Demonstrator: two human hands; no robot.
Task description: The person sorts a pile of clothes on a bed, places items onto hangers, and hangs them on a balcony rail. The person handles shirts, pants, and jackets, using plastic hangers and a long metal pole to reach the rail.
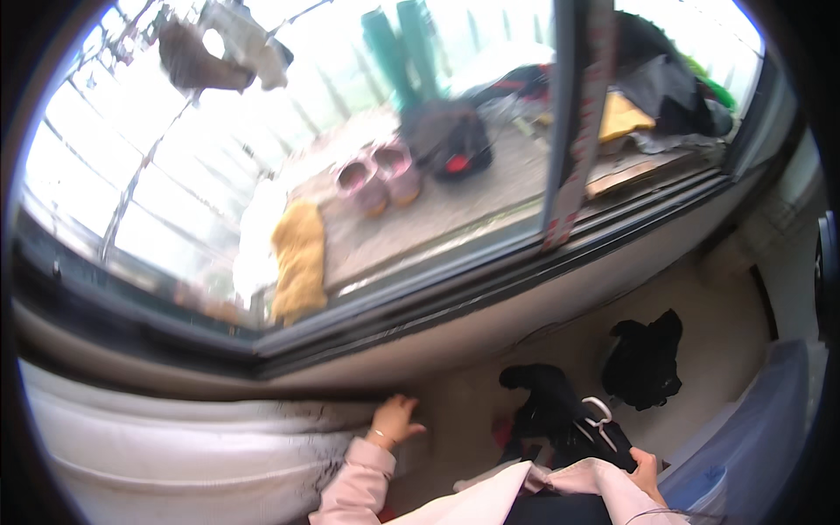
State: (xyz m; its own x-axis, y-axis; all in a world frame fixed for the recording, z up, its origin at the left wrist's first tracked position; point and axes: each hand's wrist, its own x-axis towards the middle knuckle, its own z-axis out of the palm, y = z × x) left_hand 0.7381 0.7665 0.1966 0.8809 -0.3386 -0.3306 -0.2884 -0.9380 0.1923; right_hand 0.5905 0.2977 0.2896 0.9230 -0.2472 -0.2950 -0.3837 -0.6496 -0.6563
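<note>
So the black garment (pixel 570 413) is down around 5 o'clock with a white hanger (pixel 607 411) on it, and honestly I'd worry about it sliding off: the right hand (pixel 646 477) looks clamped on one edge only, so a quick lift could let the other side slump. The left hand (pixel 398 422) is well apart from it at 6, fingers spread, holding nothing, so no backup there. The second black thing (pixel 643 359) lies nearby at 4 and might snag or get stepped on. The sill (pixel 411 319) cuts across just above the left hand, blocking the way to the shoes (pixel 376 179) at 11 and yellow cloth (pixel 300 262) at 9.
</note>
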